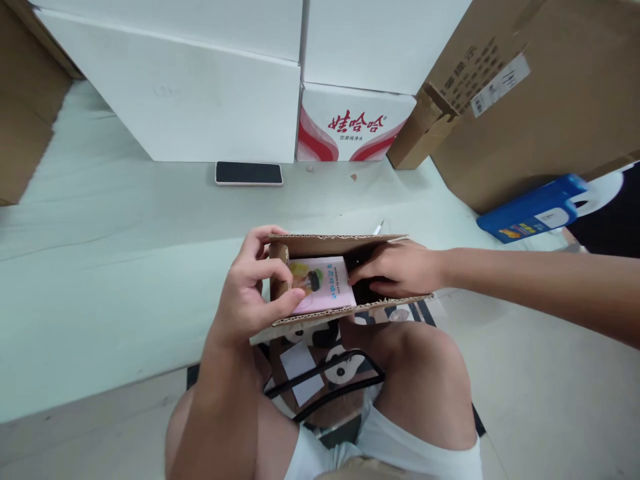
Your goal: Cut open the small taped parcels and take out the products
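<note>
A small open brown cardboard box [330,237] rests over my knees, its flaps up. Inside it lies a pink product box [327,293] printed with a small picture. My left hand [250,283] grips the cardboard box's left wall, fingers curled over the edge and thumb touching the pink box. My right hand [397,267] reaches into the box from the right, fingers bent and pressing on the pink box's right end. The inside of the box beneath my right hand is dark and hidden.
A pale green floor sheet [110,267] spreads ahead. A phone [249,173] lies face up by large white cartons [200,93]. A red-lettered white carton [353,127] and a big brown carton [540,100] stand behind. A blue package [533,210] lies right.
</note>
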A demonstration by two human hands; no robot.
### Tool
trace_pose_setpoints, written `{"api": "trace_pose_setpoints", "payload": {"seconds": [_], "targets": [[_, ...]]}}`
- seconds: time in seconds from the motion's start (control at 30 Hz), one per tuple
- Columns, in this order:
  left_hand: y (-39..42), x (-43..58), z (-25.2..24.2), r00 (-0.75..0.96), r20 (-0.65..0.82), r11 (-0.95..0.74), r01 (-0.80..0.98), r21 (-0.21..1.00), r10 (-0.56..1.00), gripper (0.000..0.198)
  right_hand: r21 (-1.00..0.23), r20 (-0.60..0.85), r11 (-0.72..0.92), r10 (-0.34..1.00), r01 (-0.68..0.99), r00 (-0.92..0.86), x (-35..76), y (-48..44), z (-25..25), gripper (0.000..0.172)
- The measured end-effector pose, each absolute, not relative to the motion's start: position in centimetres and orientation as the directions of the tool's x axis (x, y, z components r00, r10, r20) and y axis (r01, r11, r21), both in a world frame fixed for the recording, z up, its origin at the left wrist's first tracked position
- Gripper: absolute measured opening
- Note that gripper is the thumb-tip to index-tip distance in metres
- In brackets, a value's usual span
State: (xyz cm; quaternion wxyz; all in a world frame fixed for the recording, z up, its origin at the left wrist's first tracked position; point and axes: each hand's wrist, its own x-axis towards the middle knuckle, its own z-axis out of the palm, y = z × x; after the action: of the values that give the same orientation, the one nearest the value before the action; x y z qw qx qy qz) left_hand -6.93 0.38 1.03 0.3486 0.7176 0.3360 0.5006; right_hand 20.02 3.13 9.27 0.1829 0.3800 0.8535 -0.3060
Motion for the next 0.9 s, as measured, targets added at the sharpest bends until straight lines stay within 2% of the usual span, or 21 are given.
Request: {"api": "trace_pose_setpoints", "payload": {"seconds": [0.07, 0.13, 0.17, 0.2, 0.27, 0.33, 0.43, 0.6, 0.7, 0.9], "targets": [[0.2, -6.6, 1.1, 0.258, 0.488, -0.534, 0.153, 0.832, 0.834, 0.023, -0.540, -0.664, 0.115, 0.551, 0.834, -0.506, 18.8, 2.6, 9.8, 0.025], [-0.1, -6.2, 1.3, 0.233, 0.488, -0.532, 0.189, 0.826, 0.841, 0.023, -0.621, -0.746, -0.324, 0.525, 0.713, -0.411, 17.5, 1.9, 10.1, 0.013], [-0.2, -6.1, 1.3, 0.222, 0.486, -0.528, 0.203, 0.825, 0.845, 0.023, -0.631, -0.760, -0.483, 0.541, 0.607, -0.360, 17.1, 1.6, 10.1, 0.010], [-0.3, -6.0, 1.4, 0.215, 0.482, -0.522, 0.213, 0.826, 0.850, 0.024, -0.629, -0.768, -0.591, 0.570, 0.505, -0.291, 16.7, 1.3, 9.9, 0.011], [-0.5, -5.8, 1.4, 0.208, 0.467, -0.507, 0.221, 0.833, 0.859, 0.024, -0.612, -0.780, -0.702, 0.611, 0.364, -0.135, 16.6, 0.7, 9.1, 0.016], [-0.6, -5.8, 1.4, 0.214, 0.449, -0.491, 0.222, 0.842, 0.868, 0.026, -0.607, -0.781, -0.734, 0.622, 0.304, -0.060, 16.9, 0.2, 8.1, 0.017], [-0.6, -5.8, 1.3, 0.227, 0.432, -0.478, 0.220, 0.850, 0.873, 0.028, -0.654, -0.746, -0.694, 0.658, 0.301, -0.105, 17.4, 0.1, 6.6, 0.016], [-0.6, -5.6, 1.1, 0.212, 0.477, -0.511, 0.150, 0.846, 0.853, 0.022, -0.662, -0.738, -0.595, 0.623, 0.455, -0.258, 16.7, 0.7, 6.2, 0.007], [-0.6, -5.8, 1.1, 0.207, 0.486, -0.517, 0.143, 0.844, 0.849, 0.022, -0.667, -0.728, -0.564, 0.632, 0.486, -0.266, 15.9, 0.8, 6.3, 0.012], [-0.7, -6.5, 1.0, 0.178, 0.462, -0.490, 0.168, 0.855, 0.869, 0.023, -0.768, -0.640, -0.562, 0.668, 0.307, -0.379, 15.3, 0.7, 4.9, 0.014]]}}
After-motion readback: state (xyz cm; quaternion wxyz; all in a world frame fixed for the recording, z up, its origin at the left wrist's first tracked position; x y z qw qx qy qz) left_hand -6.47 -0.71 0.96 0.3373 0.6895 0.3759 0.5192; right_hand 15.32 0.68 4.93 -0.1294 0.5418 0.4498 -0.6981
